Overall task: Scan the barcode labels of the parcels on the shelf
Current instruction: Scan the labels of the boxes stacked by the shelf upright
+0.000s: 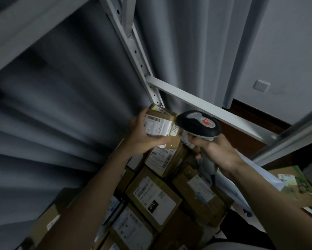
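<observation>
A left hand (140, 134) grips a small parcel (158, 125) lifted above the stacked boxes (155, 197) on the shelf, while the right hand (216, 150) wraps the scanner (198, 125) handle. The label faces up; the scanner head sits just beside it. A clean read likely needs the parcel steady and the beam square across the barcode.

parcel storeroom: metal shelving (196, 100), stacked labelled cardboard parcels (153, 197), curtain (187, 42)
</observation>
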